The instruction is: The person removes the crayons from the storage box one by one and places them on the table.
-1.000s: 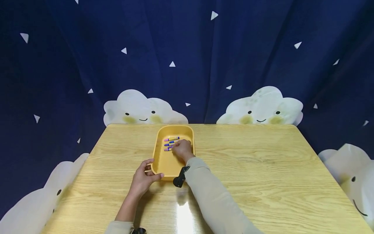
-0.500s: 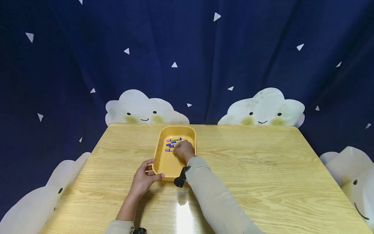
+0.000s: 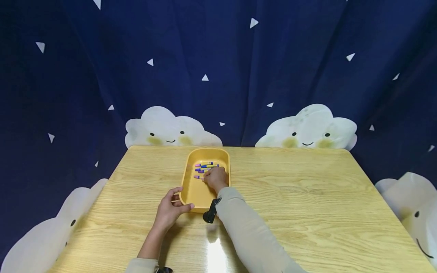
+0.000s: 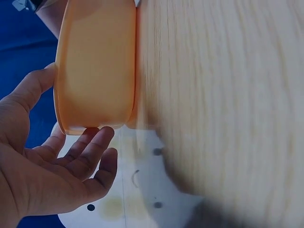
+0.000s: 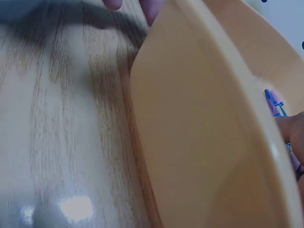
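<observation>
A yellow tray [image 3: 196, 195] stands on the wooden table, with several crayons [image 3: 206, 166] lying roughly side by side in its far half. My left hand [image 3: 169, 209] holds the tray's near left corner. Its thumb lies along the near rim and the other fingers touch the left wall, as the left wrist view also shows. Inside the tray, my right hand [image 3: 216, 179] pinches the nearest crayon [image 3: 198, 177]; only that crayon's pink tip end shows past the fingers. In the right wrist view the tray wall covers most of the right hand [image 5: 297, 135].
The pale wooden table [image 3: 293, 197] extends to both sides of the tray. Behind it hangs a dark blue curtain [image 3: 235, 68] with white triangles and smiling clouds [image 3: 307, 127]. A black wrist camera [image 3: 211, 212] on my right wrist hangs over the tray's near rim.
My right hand has shifted slightly nearer with the nearest crayon, widening its gap to the others. The farther crayons lie closer together. My left hand keeps its hold on the tray corner.
</observation>
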Demonstrator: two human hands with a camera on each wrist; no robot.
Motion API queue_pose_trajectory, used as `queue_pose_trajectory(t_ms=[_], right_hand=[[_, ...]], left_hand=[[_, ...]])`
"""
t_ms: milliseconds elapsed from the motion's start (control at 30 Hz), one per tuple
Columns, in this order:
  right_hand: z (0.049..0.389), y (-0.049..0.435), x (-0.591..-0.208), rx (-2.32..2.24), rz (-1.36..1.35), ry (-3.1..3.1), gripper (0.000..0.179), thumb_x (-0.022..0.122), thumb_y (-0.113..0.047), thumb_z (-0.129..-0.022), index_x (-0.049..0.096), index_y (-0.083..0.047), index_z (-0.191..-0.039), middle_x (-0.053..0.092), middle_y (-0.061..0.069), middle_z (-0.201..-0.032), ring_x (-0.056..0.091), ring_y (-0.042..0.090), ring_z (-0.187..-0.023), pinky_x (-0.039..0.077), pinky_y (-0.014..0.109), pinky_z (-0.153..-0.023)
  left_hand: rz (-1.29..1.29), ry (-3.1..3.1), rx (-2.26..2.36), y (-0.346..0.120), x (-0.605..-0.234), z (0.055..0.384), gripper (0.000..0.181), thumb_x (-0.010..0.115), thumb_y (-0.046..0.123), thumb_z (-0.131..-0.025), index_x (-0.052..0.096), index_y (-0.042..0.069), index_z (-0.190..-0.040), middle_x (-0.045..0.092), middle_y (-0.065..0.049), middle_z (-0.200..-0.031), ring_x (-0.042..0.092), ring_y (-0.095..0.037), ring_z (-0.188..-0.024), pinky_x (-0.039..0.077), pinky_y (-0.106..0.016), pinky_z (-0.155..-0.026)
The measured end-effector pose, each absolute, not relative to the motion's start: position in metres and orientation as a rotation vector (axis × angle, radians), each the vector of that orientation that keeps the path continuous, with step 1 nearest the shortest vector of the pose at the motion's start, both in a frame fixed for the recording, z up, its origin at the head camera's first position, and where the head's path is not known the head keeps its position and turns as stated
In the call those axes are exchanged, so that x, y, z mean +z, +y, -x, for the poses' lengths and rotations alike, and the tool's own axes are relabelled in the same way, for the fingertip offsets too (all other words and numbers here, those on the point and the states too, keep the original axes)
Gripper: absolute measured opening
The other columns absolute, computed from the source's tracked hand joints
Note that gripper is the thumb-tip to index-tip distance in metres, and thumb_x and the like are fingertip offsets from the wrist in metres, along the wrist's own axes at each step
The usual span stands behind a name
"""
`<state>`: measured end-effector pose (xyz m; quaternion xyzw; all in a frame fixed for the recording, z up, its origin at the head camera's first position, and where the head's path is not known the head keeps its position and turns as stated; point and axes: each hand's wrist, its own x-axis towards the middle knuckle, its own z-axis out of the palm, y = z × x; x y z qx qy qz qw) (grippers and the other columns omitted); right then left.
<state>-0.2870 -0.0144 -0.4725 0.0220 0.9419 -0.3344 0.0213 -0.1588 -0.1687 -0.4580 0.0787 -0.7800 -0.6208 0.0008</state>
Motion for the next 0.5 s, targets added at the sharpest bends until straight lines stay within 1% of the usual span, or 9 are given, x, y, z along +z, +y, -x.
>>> queue_pose_trajectory(t_ms=[100, 233, 300, 400, 500], right_hand=[[0.2872, -0.0143, -0.4757, -1.084, -0.015, 2.917, 0.008, 0.08, -0.026, -0.072, 0.076, -0.02, -0.075, 0.061, 0.002, -0.086, 0.055, 0.022, -0.09, 0.043, 0.033, -0.078], [0.2864, -0.0129, -0.4782, -1.219, 0.158, 2.859, 0.007, 0.078, -0.019, -0.075, 0.075, -0.013, -0.072, 0.065, -0.003, -0.077, 0.058, 0.015, -0.076, 0.046, 0.028, -0.068], [0.2866, -0.0116, -0.4789, -1.25, 0.26, 2.83, 0.008, 0.075, -0.016, -0.078, 0.074, -0.011, -0.072, 0.065, -0.003, -0.075, 0.056, 0.013, -0.07, 0.045, 0.026, -0.063], [0.2882, -0.01, -0.4771, -1.195, 0.372, 2.821, 0.011, 0.072, -0.017, -0.081, 0.073, -0.01, -0.073, 0.064, -0.003, -0.075, 0.053, 0.011, -0.068, 0.042, 0.024, -0.061], [0.29, -0.0089, -0.4702, -1.109, 0.461, 2.795, 0.012, 0.07, -0.016, -0.083, 0.072, -0.011, -0.073, 0.065, -0.004, -0.077, 0.052, 0.009, -0.069, 0.042, 0.023, -0.063]], left_hand=[[-0.252, -2.449, -1.946, -0.1689, -0.4581, 0.1573, 0.07, 0.082, 0.004, -0.066, 0.049, 0.002, -0.128, 0.054, -0.023, -0.108, 0.058, -0.022, -0.079, 0.05, -0.028, -0.062], [-0.268, -2.447, -1.943, -0.1693, -0.4583, 0.1553, 0.07, 0.083, 0.005, -0.066, 0.05, 0.002, -0.127, 0.053, -0.022, -0.108, 0.057, -0.022, -0.079, 0.05, -0.028, -0.062], [-0.269, -2.447, -1.941, -0.1691, -0.4585, 0.1553, 0.07, 0.083, 0.005, -0.065, 0.05, 0.002, -0.127, 0.054, -0.022, -0.107, 0.057, -0.022, -0.079, 0.05, -0.028, -0.062], [-0.268, -2.446, -1.943, -0.1687, -0.4586, 0.157, 0.07, 0.083, 0.006, -0.065, 0.05, 0.002, -0.127, 0.054, -0.022, -0.107, 0.057, -0.022, -0.079, 0.049, -0.028, -0.062], [-0.274, -2.438, -1.939, -0.1685, -0.4587, 0.1587, 0.069, 0.083, 0.005, -0.065, 0.051, 0.002, -0.126, 0.053, -0.022, -0.107, 0.057, -0.022, -0.079, 0.049, -0.028, -0.062]])
